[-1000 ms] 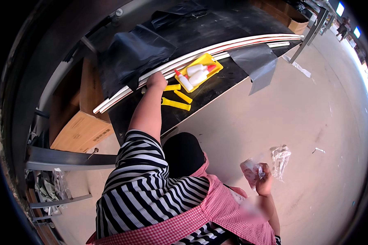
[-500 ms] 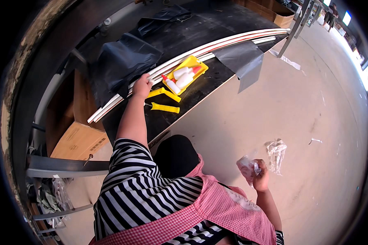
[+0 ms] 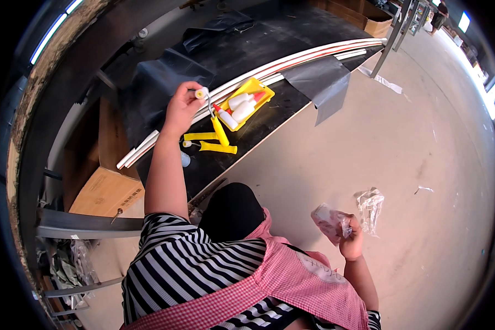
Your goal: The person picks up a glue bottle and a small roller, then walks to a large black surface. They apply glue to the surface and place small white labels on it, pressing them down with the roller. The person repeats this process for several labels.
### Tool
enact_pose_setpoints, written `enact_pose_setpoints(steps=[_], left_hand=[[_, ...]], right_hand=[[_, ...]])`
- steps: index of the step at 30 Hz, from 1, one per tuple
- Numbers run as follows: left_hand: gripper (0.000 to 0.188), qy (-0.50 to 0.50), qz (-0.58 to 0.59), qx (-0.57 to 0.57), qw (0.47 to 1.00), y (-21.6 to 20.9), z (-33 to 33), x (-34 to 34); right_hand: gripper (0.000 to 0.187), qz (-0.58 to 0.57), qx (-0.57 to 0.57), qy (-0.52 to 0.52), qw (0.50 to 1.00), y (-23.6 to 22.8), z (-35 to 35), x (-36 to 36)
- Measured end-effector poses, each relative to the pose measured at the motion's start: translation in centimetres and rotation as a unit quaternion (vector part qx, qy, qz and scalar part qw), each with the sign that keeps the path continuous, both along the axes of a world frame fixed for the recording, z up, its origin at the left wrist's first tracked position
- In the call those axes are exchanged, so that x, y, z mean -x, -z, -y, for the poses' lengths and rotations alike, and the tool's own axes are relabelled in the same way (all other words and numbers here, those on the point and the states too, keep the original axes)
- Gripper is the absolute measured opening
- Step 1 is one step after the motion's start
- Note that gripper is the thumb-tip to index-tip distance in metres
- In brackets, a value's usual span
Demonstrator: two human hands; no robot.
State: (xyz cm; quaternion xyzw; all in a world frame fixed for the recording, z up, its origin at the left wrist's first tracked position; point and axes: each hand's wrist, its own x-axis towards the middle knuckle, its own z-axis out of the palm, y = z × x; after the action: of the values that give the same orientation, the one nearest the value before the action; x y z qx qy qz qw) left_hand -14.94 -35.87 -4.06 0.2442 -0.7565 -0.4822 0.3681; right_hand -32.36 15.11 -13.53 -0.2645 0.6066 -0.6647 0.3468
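Observation:
My left hand (image 3: 181, 108) is above the black table, fingers closed on the white end of a small paint roller (image 3: 220, 131) whose yellow handle hangs down. Below it, two more yellow roller handles (image 3: 218, 147) lie near the table edge, one with a white roller end beside it. Just right of the hand, a yellow tray (image 3: 268, 96) holds several white bottles (image 3: 243, 111) with red caps. My right hand (image 3: 353, 237) is out to the right over the floor, closed on a crumpled clear plastic bag (image 3: 327, 221); what is inside is unclear.
Long white strips (image 3: 297, 55) run along the table (image 3: 280, 27), with black plastic film (image 3: 162, 77) behind and a dark sheet (image 3: 320, 82) overhanging the front edge. A cardboard box (image 3: 107, 190) stands left. Crumpled plastic (image 3: 370, 209) lies on the floor. A person (image 3: 439, 17) is far right.
My left hand has lifted a paint roller from among the things on the table, moving up and slightly left. My right hand still holds the plastic bag, nearly unmoved.

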Motion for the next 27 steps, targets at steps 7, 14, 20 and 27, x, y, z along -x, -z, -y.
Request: enact_pose_setpoints(steps=[7,14,20,27], left_hand=[[0.037,0.133,-0.073,0.171,0.974,5.1,-15.8,9.2],[0.032,0.412,-0.173,-0.273,0.852,8.4,-28.7,12.5],[0.031,0.401,-0.156,-0.402,0.808,9.2,-28.2,12.7],[0.039,0.035,0.214,0.031,0.976,10.6,-11.6,10.5]], right_hand=[[0.027,-0.168,0.071,-0.106,0.977,-1.1,1.7,-0.2],[0.026,-0.211,0.003,-0.040,0.977,0.3,2.6,-1.1],[0.027,-0.179,-0.013,-0.071,0.981,3.3,1.6,-0.3],[0.023,0.221,0.026,0.022,0.975,-0.9,2.1,-1.6]])
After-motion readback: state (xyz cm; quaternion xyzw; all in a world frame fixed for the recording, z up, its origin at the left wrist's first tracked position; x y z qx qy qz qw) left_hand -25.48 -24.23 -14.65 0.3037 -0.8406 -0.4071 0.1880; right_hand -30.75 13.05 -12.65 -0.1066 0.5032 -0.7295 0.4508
